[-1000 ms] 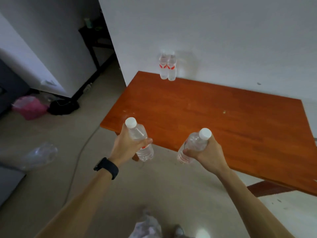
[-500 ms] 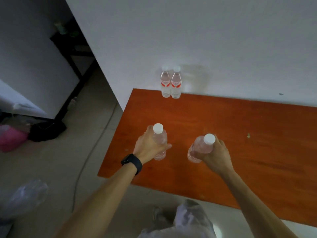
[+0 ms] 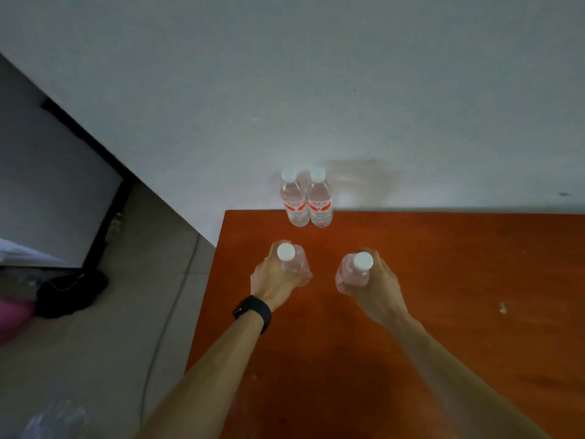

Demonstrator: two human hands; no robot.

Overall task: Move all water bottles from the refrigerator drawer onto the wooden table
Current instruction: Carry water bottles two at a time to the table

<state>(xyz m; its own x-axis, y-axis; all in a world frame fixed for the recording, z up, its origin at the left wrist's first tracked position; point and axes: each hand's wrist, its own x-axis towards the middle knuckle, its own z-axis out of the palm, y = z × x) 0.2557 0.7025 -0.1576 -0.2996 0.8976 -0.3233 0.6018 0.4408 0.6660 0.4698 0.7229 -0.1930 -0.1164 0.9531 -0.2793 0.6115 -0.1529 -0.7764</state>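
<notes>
Two clear water bottles with white caps and red labels, one on the left (image 3: 293, 201) and one on the right (image 3: 320, 202), stand side by side at the back edge of the wooden table (image 3: 459, 280), against the white wall. My left hand (image 3: 273, 280) grips another water bottle (image 3: 292, 264) upright over the table, just in front of that pair. My right hand (image 3: 376, 288) grips a further bottle (image 3: 356, 270) beside it, to the right. Whether either held bottle touches the tabletop is hidden by my hands. The refrigerator drawer is out of view.
The table's left edge drops to a tiled floor with a cable (image 3: 167, 315) running along it. A black item (image 3: 71, 291) and something pink (image 3: 12, 315) lie on the floor at the left. A crumpled clear plastic bag (image 3: 55, 419) lies at the bottom left.
I have come closer to the table. Both hands have carried their bottles forward over the tabletop, toward the pair standing at the wall.
</notes>
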